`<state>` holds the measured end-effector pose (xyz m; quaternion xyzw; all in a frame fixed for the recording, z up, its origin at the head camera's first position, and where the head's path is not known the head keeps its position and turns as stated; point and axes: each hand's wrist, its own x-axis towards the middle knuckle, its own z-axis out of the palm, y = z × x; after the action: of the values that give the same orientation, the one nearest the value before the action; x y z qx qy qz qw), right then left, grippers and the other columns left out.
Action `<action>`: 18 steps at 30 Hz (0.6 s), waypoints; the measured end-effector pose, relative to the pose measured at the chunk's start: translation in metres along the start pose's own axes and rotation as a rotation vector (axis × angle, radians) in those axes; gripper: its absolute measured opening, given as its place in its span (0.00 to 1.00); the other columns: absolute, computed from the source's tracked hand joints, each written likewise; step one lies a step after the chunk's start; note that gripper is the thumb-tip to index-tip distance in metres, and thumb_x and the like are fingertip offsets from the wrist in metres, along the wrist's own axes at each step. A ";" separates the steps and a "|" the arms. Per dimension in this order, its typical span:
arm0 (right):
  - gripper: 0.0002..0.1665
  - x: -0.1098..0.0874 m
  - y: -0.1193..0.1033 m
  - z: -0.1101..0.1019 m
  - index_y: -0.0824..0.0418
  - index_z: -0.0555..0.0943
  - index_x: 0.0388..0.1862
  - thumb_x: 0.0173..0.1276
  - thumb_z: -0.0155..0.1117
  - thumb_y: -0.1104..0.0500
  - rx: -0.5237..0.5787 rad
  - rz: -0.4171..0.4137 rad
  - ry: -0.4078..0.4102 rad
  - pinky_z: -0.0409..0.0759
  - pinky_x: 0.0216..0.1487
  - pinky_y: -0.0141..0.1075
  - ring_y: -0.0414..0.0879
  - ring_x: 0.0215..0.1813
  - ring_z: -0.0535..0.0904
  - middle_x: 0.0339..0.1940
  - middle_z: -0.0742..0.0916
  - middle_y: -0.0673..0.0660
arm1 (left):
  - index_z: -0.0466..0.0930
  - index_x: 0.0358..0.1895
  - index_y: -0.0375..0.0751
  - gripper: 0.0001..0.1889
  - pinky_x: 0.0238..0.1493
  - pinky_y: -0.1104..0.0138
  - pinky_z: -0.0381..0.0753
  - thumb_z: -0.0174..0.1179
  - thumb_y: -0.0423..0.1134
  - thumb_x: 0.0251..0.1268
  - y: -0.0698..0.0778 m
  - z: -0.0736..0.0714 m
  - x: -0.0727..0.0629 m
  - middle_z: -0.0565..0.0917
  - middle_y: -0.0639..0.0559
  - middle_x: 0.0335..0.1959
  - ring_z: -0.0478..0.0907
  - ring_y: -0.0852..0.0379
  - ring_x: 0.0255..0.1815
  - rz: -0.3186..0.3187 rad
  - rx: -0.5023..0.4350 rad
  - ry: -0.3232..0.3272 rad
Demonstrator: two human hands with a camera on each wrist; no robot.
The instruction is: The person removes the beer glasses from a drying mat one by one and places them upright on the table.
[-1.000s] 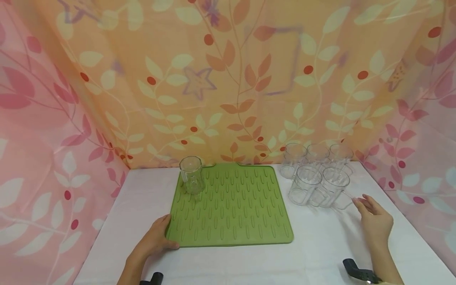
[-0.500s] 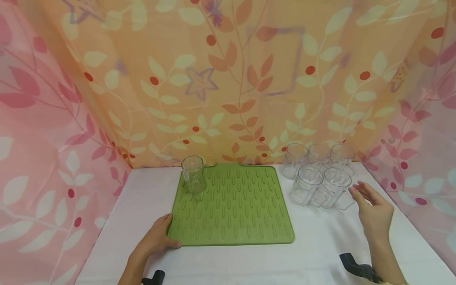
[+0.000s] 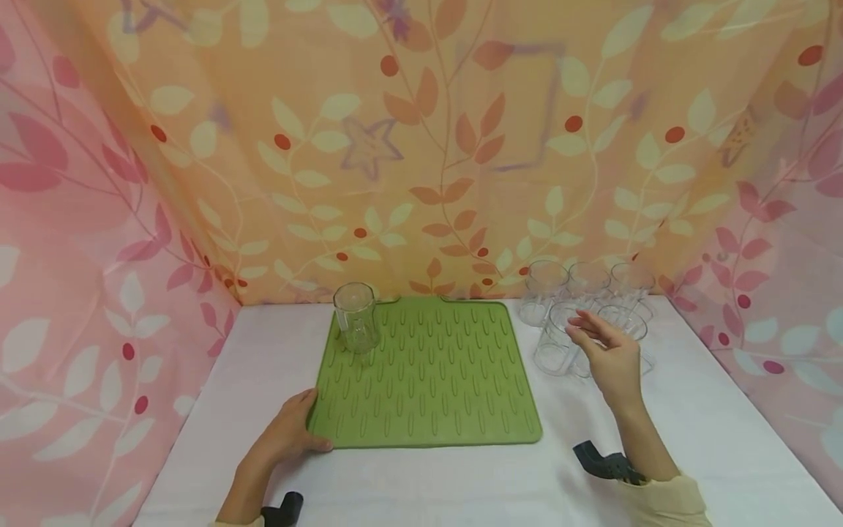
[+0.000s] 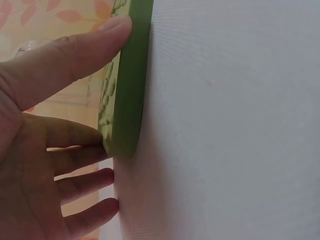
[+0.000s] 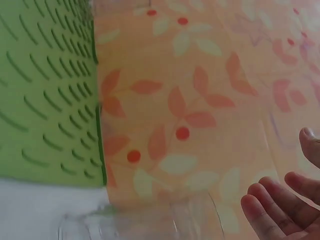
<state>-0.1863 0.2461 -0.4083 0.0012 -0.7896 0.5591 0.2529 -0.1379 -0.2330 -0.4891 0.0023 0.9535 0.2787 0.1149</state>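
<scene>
A green ridged drying mat [image 3: 428, 380] lies on the white table. My left hand [image 3: 290, 424] rests at its front left corner; in the left wrist view the thumb touches the mat's edge [image 4: 131, 90] and the fingers extend along the other side. One glass mug [image 3: 356, 322] stands on the mat's back left corner. Several more clear glass mugs [image 3: 552, 355] stand in two rows right of the mat. My right hand [image 3: 609, 359] hovers in front of them, fingers loosely bent and holding nothing, partly hiding the front right mug. The right wrist view shows a mug [image 5: 145, 222] below that hand.
A flowered orange cloth [image 3: 435, 146] hangs along the table's back edge, with pink flowered cloth [image 3: 72, 293] on the left and more on the right. Black wrist mounts [image 3: 606, 462] stick out from both wrists.
My right hand has risen from beside the front right mug's handle and moved left, over the front mugs. The left hand stays at the mat's corner.
</scene>
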 end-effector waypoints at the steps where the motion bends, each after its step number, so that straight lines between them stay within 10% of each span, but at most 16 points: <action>1: 0.23 0.001 -0.001 0.007 0.69 0.80 0.57 0.62 0.70 0.64 0.021 -0.008 -0.029 0.79 0.43 0.15 0.23 0.40 0.82 0.37 0.87 0.35 | 0.54 0.72 0.21 0.60 0.71 0.38 0.57 0.81 0.42 0.35 0.000 0.000 0.000 0.60 0.24 0.72 0.55 0.26 0.72 0.001 0.000 0.000; 9: 0.23 0.006 0.000 0.069 0.67 0.81 0.57 0.64 0.69 0.60 0.083 -0.013 -0.277 0.82 0.42 0.21 0.25 0.40 0.81 0.44 0.88 0.66 | 0.55 0.71 0.21 0.59 0.71 0.38 0.58 0.81 0.42 0.34 0.000 -0.001 0.003 0.61 0.25 0.71 0.56 0.26 0.72 0.008 0.004 0.007; 18: 0.23 0.004 -0.008 0.134 0.65 0.81 0.58 0.65 0.68 0.58 0.138 -0.008 -0.466 0.82 0.45 0.26 0.42 0.46 0.84 0.46 0.88 0.65 | 0.55 0.71 0.22 0.59 0.71 0.36 0.57 0.80 0.43 0.34 -0.001 0.001 0.002 0.61 0.25 0.71 0.55 0.26 0.72 -0.007 -0.011 0.002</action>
<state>-0.2410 0.1257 -0.4328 0.1504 -0.7866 0.5953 0.0653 -0.1392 -0.2330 -0.4905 -0.0019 0.9521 0.2834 0.1147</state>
